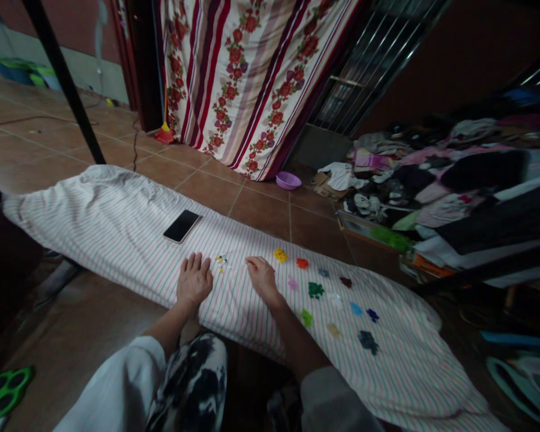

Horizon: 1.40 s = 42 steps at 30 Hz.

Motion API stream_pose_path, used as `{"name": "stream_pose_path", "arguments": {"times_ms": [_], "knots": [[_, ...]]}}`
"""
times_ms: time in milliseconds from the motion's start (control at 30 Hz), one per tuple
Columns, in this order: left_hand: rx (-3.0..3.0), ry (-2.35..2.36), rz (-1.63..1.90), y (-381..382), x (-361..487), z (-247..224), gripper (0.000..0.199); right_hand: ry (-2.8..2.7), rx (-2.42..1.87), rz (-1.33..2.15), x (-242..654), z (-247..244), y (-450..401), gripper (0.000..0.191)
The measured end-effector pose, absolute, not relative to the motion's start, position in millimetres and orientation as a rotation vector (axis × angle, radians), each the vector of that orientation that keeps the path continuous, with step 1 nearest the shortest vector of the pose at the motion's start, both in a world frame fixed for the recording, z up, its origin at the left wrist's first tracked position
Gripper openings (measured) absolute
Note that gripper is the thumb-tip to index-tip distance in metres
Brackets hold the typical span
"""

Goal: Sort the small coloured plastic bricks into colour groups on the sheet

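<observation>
The left hand [194,281] lies open, palm down, beside small mixed pieces [221,261] on the striped cloth [130,240]; the right hand [263,278] curls near the yellow pile [280,256], any grip unclear.

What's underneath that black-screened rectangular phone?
The phone lies on the white cloth with thin pink and green stripes; anything directly between them is hidden.

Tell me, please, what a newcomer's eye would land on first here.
Probably the flowered, striped curtain hanging beyond the striped cloth. Next, the small coloured piles spread over the cloth to the right of the right hand, then the dark-screened phone lying beyond the left hand.
</observation>
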<state>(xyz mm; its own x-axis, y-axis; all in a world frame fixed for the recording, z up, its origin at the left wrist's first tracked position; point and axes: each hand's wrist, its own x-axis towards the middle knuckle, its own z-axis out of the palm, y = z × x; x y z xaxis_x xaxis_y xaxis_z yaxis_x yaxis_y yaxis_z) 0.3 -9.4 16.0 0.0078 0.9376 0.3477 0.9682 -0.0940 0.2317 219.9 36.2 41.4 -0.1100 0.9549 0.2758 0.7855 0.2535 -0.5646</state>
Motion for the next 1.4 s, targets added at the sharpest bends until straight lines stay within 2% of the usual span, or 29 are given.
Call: {"name": "stream_pose_path", "arguments": {"times_ms": [133,400,667,833,1000,1100,1233,1400], "knots": [[-2.172,-2.057,-0.647,-10,0,18,0.044,-2.027,-1.571,0.441,186,32,30,0.027],[-2.199,-2.053,-0.697,-10,0,16,0.044,-1.992,-1.826,0.366,159,23,23,0.023],[-2.164,-2.011,-0.669,-10,0,16,0.044,-1.978,-1.8,0.337,158,22,15,0.024],[-2.177,-2.018,-0.676,-11,1,16,0.044,-1.837,-1.67,0.504,170,20,11,0.021],[-2.157,-2.005,-0.682,-12,1,17,0.043,-1.573,-1.507,0.843,202,20,-3,0.018],[-2.133,-1.975,-0.694,-14,1,16,0.042,-1.431,-1.435,0.882,237,24,-17,0.02],[-2.126,-1.939,-0.697,-15,1,15,0.04,-1.262,-1.496,0.751,302,32,-33,0.027],[-2.141,-1.939,-0.666,-16,2,18,0.04,-1.117,-1.791,0.378,393,41,-45,0.035]]}}
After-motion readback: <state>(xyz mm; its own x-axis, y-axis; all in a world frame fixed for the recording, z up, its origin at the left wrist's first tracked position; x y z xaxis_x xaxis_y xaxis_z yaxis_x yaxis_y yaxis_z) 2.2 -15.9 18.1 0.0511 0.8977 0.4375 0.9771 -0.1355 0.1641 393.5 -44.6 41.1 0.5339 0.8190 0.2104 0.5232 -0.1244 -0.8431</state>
